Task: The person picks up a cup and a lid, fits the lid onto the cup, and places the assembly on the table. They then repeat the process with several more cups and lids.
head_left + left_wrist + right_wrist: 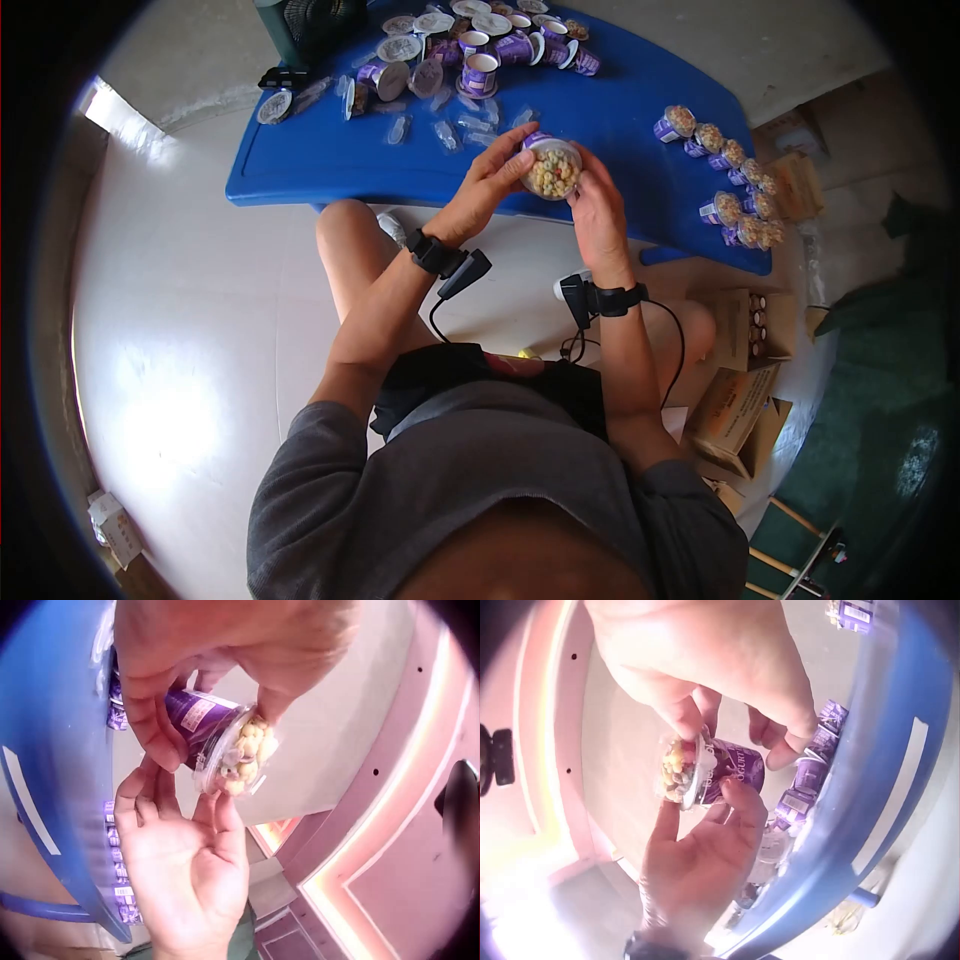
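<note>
A purple yogurt cup (552,170) with a clear dome of cereal on top is held between both hands just above the near edge of the blue table (330,170). My left hand (485,190) grips its left side. In the left wrist view this hand (225,637) has thumb and fingers round the purple cup body (202,720). My right hand (600,215) holds the right side, and its fingertips (225,806) touch the dome's rim. The right wrist view has the right hand (705,652) pinching the cup (731,772) at its rim, with the left hand (697,877) below it.
A row of filled cups (725,165) lines the table's right edge. More cups and loose lids (470,45) crowd the far side, with clear plastic packets (450,130) in front of them. Cardboard boxes (745,330) stand on the floor to my right.
</note>
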`<state>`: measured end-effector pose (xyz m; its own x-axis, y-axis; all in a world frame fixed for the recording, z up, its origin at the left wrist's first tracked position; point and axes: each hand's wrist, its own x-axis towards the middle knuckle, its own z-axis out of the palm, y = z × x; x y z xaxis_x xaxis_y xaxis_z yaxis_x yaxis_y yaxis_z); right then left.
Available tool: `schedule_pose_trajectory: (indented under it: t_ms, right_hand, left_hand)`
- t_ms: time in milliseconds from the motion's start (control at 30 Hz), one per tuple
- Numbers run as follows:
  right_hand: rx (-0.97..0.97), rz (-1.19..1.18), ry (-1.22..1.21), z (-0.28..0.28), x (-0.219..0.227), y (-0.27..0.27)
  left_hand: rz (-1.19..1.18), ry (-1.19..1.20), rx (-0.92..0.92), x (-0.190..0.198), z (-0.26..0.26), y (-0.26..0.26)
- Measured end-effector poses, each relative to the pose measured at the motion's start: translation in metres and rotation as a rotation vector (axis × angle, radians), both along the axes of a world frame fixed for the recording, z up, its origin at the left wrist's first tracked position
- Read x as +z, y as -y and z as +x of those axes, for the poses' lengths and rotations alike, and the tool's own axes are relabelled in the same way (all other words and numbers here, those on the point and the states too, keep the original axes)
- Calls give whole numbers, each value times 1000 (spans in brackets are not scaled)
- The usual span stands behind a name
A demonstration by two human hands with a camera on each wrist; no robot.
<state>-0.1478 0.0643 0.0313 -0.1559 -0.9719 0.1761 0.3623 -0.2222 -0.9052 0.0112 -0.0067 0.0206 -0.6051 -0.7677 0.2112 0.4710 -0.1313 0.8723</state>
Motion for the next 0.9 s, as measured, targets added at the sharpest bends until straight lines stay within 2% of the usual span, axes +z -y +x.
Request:
schedule_pose_trajectory:
  t_ms: [133, 300, 533, 667, 733, 800, 867, 900]
  right_hand:
    - [21, 74, -4, 1, 12, 5]
    - [-44, 68, -134, 9, 22, -1]
    - [-124, 41, -250, 13, 20, -9]
    - [-143, 62, -187, 24, 15, -5]
    - [-291, 38, 10, 36, 10, -4]
    - [-298, 46, -20, 41, 8, -7]
    - [-306, 62, -47, 43, 8, -9]
    - [-315, 44, -164, 41, 8, -10]
  left_hand:
    - [-88, 49, -57, 7, 5, -8]
    - [75, -11, -61, 6, 4, -15]
    - [-12, 43, -62, 1, 6, -20]
    - [83, 24, -43, -1, 3, -17]
    - [133, -15, -49, 3, 0, -19]
    - [200, -145, -65, 7, -2, -24]
    - [237, -111, -85, 13, 3, -24]
    - [273, -76, -109, 13, 5, -23]
